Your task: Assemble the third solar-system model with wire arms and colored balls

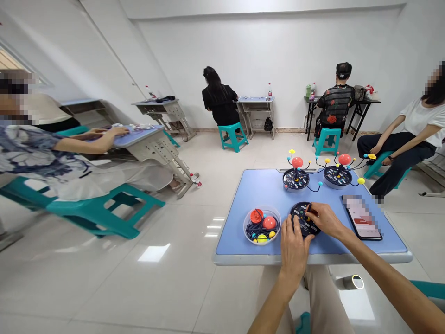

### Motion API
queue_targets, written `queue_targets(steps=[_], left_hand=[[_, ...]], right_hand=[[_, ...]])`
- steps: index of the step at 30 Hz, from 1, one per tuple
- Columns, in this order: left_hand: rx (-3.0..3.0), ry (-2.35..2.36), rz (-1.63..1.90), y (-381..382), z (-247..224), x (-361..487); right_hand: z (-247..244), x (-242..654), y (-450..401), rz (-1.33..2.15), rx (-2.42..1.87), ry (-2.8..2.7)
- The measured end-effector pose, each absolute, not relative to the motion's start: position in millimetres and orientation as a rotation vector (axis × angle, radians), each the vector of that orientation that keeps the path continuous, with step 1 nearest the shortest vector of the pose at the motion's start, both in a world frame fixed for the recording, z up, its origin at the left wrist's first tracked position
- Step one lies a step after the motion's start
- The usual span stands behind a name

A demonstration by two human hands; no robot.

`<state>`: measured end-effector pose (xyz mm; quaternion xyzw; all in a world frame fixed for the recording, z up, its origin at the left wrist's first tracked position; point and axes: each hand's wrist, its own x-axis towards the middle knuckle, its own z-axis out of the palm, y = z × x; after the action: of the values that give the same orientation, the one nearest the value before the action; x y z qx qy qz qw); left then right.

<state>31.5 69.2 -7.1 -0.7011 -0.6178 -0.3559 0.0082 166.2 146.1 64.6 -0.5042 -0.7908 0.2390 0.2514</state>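
Nearest, the left hand [294, 253] steadies a black disc base [299, 214], its fingers [289, 227] spread over the rim, while the right hand [325, 220] pinches a thin dark rod [308, 208] narrowly at the base's centre. Left of them on the blue table [229, 246], a clear bowl [259, 207] holds unmounted orange balls [269, 222], a yellow ball [262, 238] and dark wires [253, 229]. Beyond, at the table's far edge, one fully fitted ball-and-wire model [295, 174] stands beside a second [342, 171].

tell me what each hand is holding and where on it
The left hand holds the near edge of a black round model base. The right hand pinches a thin dark rod close to where it meets the base.
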Motion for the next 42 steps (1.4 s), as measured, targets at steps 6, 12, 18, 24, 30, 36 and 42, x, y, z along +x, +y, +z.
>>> queue_targets(steps=[6,12,18,24,30,36,42], left_hand=[[-2.211,-1.938,-1.122,69,-6,30],[-2.236,-1.958,-1.145,69,-4,31],[-2.250,-1.970,-1.128,69,0,31],[-2.214,-1.971,-1.119,69,-1,32],[-2.233,-1.998,-1.100,68,2,32],[-2.216,-2.026,-1.152,67,-1,32],[-2.234,-2.043,-1.120,70,-1,34]], right_hand=[[74,167,149,0.642,-1.391,-2.260],[83,162,157,0.646,-1.455,-2.393],[75,156,156,0.534,-1.577,-2.406],[68,151,146,0.401,-1.719,-2.331],[65,148,142,0.394,-1.755,-2.290],[71,158,137,0.539,-1.612,-2.296],[77,189,131,0.623,-1.508,-2.054]])
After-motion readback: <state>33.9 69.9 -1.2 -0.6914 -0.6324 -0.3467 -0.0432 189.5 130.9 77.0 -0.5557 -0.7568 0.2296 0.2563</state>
